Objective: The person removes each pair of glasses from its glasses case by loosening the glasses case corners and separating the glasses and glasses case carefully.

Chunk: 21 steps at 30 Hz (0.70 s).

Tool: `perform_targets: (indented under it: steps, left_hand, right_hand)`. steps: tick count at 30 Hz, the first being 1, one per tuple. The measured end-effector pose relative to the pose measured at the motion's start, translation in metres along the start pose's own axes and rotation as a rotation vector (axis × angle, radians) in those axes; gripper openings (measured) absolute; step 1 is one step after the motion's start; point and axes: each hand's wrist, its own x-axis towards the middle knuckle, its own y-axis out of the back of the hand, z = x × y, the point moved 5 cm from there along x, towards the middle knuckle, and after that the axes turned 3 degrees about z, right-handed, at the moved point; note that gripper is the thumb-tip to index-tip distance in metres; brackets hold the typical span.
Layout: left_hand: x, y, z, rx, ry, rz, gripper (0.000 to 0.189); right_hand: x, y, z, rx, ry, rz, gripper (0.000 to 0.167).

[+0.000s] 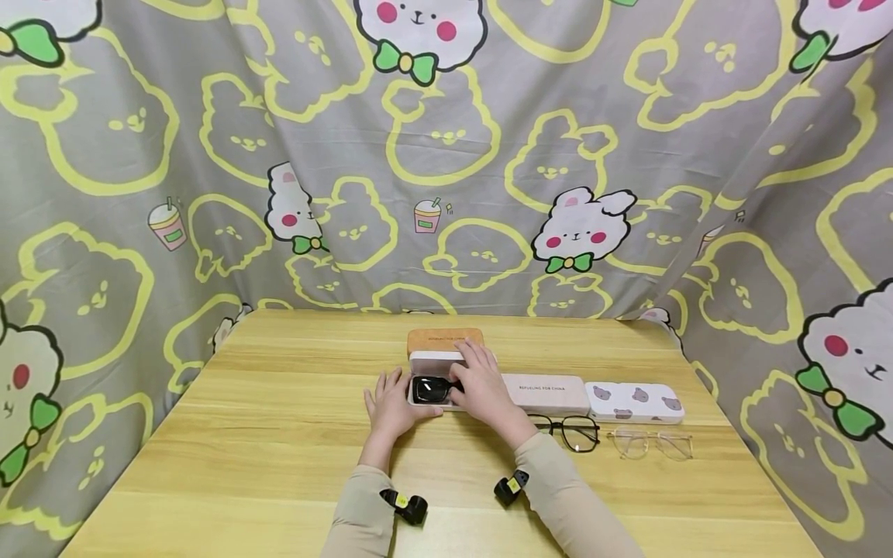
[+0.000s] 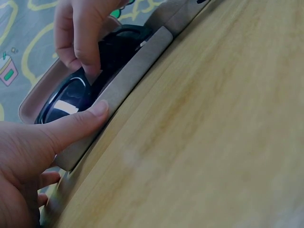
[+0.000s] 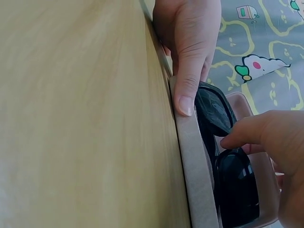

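Observation:
Black sunglasses [image 1: 430,389] lie in an open glasses case [image 3: 192,166] with a pale pinkish lining, its lid raised at the back. My left hand [image 1: 392,409] holds the left end of this case, the thumb lying over its front wall. Reaching in from the right, my right hand [image 1: 483,387] pinches the sunglasses at the bridge between the lenses. Its other fingers extend up by the raised lid in the head view. In the left wrist view the right fingers hide part of the sunglasses [image 2: 66,97].
Behind the open case sits an orange case [image 1: 436,339]. To its right are a closed pale pink case [image 1: 547,393] and a white bear-print case [image 1: 635,402]. Black-framed glasses [image 1: 580,434] and thin-framed clear glasses [image 1: 650,444] lie before them on the wooden table [image 1: 244,449].

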Motion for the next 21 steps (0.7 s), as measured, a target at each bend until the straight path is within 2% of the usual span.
perform_targets:
  steps: [10, 21]
  left_hand:
    - [-0.0002, -0.0008, -0.0006, 0.004, -0.006, 0.001, 0.096]
    - [-0.0007, -0.0002, -0.0002, -0.006, -0.018, -0.012, 0.095]
  right_hand:
    - [0.0009, 0.0036, -0.0005, -0.008, 0.003, 0.025, 0.013]
    - [0.0014, 0.0086, -0.0004, 0.046, -0.010, 0.029, 0.010]
